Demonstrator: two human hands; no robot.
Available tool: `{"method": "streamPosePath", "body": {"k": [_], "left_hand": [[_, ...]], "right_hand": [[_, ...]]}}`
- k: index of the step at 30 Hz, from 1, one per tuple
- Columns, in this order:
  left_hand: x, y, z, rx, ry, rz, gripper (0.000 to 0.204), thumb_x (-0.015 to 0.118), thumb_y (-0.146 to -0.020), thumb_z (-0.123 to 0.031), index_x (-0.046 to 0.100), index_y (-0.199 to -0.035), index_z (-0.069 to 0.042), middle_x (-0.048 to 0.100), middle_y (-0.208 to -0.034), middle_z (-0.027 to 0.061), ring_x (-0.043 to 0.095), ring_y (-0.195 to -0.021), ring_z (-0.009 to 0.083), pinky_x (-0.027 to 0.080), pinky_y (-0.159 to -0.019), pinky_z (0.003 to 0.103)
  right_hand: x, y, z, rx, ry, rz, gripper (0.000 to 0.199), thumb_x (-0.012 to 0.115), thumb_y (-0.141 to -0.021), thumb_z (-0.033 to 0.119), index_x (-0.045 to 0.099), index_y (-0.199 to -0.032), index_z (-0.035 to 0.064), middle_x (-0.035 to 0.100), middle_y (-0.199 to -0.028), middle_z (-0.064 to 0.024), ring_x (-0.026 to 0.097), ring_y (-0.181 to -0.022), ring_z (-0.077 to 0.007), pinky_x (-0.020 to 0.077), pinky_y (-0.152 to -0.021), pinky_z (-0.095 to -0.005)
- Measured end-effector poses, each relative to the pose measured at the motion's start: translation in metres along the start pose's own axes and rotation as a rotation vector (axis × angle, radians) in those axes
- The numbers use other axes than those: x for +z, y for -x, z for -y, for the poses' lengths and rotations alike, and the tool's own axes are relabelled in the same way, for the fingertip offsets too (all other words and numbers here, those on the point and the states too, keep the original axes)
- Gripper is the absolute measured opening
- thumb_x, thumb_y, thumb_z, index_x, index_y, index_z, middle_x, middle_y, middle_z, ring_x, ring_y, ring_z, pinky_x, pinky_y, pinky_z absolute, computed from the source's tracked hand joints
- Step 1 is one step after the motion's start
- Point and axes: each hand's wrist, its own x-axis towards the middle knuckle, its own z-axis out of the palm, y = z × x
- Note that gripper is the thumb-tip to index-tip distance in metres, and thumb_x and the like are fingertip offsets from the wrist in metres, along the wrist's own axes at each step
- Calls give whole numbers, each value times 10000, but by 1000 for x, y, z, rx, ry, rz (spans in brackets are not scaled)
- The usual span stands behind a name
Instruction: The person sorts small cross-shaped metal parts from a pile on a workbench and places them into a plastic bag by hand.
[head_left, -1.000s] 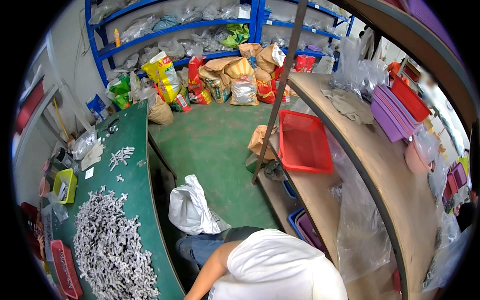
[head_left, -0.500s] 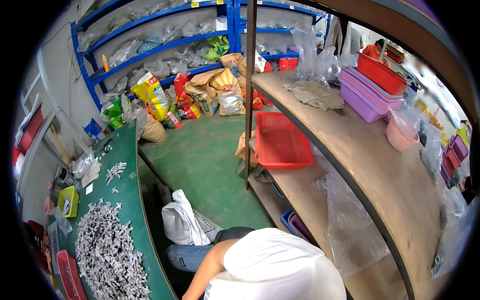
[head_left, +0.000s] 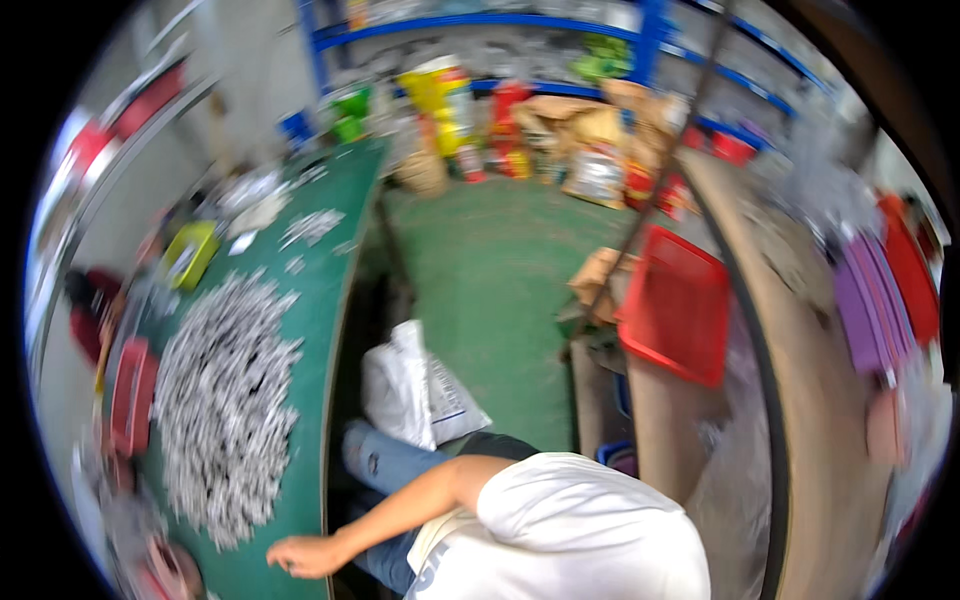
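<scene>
My left hand (head_left: 308, 557) is over the front edge of the green table (head_left: 312, 385), its fingers loosely bent and a little apart, with nothing visible in them. Blur softens the fingertips. Just beyond it on the table lies a broad heap of small grey metal-looking parts (head_left: 228, 400). The hand is apart from the heap's near end. My right hand is out of view, hidden behind my white-shirted body or beyond the picture.
Left of the heap are a red tray (head_left: 131, 395) and a yellow-green basket (head_left: 190, 256). A white sack (head_left: 398, 390) stands on the green floor. At right, a shelf rack (head_left: 815, 400) holds a red tray (head_left: 675, 305) and purple bins (head_left: 872, 305). Filled bags line the back.
My view has swung left, so the table and shelf rack appear further right. My left forearm has come out over the table edge, and the hand now shows.
</scene>
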Motion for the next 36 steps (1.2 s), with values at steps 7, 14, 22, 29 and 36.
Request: {"method": "streamPosePath", "body": {"k": [7, 14, 22, 29, 36], "left_hand": [[-41, 17, 45, -179, 104, 134, 923, 733, -585, -539, 383, -1299, -71, 302, -1287, 339, 308, -1187, 457, 270, -983, 516], [-66, 32, 32, -44, 294, -176, 693, 759, -528, -248, 474, -1115, -16, 465, -1110, 233, 416, -1047, 399, 327, -918, 478], [-87, 29, -6, -118, 441, -193, 725, 753, -519, -171, 431, -1145, 2, 479, -1113, 191, 401, -1095, 390, 244, -1009, 494], [-103, 37, -1, -140, 445, -140, 849, 771, -537, -174, 347, -1250, 9, 432, -1169, 197, 324, -1160, 393, 181, -1037, 512], [-113, 32, -18, -309, 658, -220, 926, 751, -607, -76, 194, -1341, 23, 272, -1314, 228, 279, -1218, 381, 237, -1027, 431]], "right_hand": [[58, -60, -12, 33, 86, 339, 488, 576, -732, 54, 394, -1183, 23, 494, -1009, -140, 460, -1010, -314, 380, -869, -392], [152, -116, -35, -64, 196, 503, 785, 670, -696, 261, 280, -1328, 4, 350, -1310, -215, 332, -1209, -362, 298, -1009, -405], [197, -139, -94, -138, 289, 521, 750, 655, -687, 506, 481, -1166, -44, 507, -1147, -242, 446, -1106, -390, 331, -967, -438], [206, -124, -68, 62, 159, 601, 860, 686, -670, 487, 377, -1238, -78, 347, -1285, -252, 364, -1171, -362, 312, -987, -405], [221, -116, -58, 295, -42, 261, 819, 723, -660, 420, 397, -1219, -82, 384, -1242, -256, 421, -1116, -350, 361, -937, -392]]}}
